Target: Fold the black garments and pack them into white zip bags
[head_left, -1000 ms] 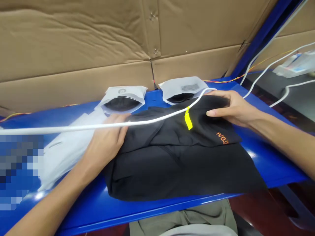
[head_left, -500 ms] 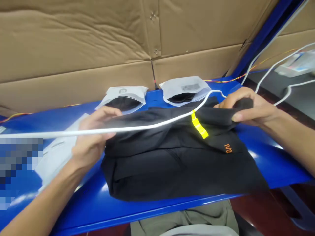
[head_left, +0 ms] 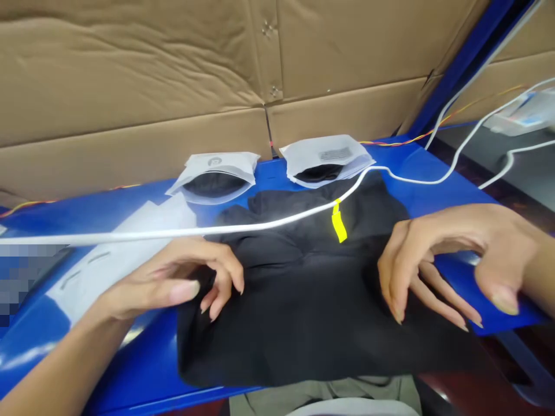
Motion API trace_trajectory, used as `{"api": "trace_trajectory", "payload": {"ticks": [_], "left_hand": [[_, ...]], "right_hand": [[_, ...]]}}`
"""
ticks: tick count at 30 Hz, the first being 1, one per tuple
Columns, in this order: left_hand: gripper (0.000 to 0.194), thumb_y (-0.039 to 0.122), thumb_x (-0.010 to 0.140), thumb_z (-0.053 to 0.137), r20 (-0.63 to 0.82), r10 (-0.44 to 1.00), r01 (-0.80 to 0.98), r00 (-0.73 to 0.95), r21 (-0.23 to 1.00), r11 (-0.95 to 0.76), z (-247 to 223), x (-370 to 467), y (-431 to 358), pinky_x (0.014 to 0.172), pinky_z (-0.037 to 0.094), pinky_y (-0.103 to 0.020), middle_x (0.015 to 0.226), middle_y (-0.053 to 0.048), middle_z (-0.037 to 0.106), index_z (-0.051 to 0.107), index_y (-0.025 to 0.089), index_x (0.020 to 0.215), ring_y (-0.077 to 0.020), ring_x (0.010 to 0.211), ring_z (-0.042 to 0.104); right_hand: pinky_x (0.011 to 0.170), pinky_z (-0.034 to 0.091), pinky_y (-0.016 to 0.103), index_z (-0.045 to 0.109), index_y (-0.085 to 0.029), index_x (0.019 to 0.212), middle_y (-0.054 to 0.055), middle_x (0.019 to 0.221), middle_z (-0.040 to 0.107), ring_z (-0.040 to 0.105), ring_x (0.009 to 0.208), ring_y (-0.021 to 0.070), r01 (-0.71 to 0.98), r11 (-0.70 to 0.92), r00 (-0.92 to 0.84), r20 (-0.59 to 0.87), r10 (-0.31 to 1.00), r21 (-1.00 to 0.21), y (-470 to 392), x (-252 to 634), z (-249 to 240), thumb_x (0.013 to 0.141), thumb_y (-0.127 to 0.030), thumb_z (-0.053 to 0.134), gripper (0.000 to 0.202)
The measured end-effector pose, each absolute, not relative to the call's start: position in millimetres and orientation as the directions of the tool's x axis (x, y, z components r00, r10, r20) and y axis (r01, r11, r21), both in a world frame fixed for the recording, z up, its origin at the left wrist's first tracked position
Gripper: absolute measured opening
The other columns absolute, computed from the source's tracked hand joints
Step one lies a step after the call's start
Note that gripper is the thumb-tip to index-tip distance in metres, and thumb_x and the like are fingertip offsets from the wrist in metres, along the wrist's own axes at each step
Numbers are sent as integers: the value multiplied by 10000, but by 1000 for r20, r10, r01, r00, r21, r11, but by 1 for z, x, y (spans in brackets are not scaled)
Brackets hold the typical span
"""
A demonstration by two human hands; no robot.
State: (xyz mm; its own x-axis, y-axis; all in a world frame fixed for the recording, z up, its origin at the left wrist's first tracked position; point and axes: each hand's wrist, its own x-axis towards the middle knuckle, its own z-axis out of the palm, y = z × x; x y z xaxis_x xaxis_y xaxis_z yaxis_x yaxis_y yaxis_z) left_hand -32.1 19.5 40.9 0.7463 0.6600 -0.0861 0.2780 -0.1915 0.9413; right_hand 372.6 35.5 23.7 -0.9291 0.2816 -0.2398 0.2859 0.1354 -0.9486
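A black folded garment lies across the front of the blue table, its near edge reaching the table edge. My left hand is over the garment's left side, thumb apart from curled fingers, holding nothing. Over its right side is my right hand, fingers spread and pointing down, with nothing gripped. Whether the fingertips touch the cloth, I cannot tell. A white cable with a yellow tag runs across the view above the garment's far part.
Two white bags with black contents, a left bag and a right bag, stand at the back against a brown padded wall. A flat white bag lies at left on the blue table. White cables trail right.
Both hands have let go of the garment's raised far edge and come nearer to me, opening. The cloth now lies flatter and closer to the front edge; the orange lettering no longer shows.
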Motion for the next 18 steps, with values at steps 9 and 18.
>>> {"api": "trace_trajectory", "payload": {"ticks": [9,18], "left_hand": [[656,721,970,516,215,922,905,323,217,-367,9,-30,36,1187,470,-596,1479,-137,627,629,280,1442,-424,1379,588],[501,589,1037,428,182,921,891,344,247,-382,-1,-38,43,1132,524,-544,1372,-114,716,653,249,1329,-372,1260,666]], "right_hand": [[936,629,485,813,-213,1166,127,1165,800,757,1012,324,663,555,-523,221,823,-502,75,367,-13,947,-564,692,432],[1071,529,611,641,-170,1476,193,1356,725,684,1211,424,791,591,-531,302,792,-160,82,372,-32,983,-501,574,598]]}}
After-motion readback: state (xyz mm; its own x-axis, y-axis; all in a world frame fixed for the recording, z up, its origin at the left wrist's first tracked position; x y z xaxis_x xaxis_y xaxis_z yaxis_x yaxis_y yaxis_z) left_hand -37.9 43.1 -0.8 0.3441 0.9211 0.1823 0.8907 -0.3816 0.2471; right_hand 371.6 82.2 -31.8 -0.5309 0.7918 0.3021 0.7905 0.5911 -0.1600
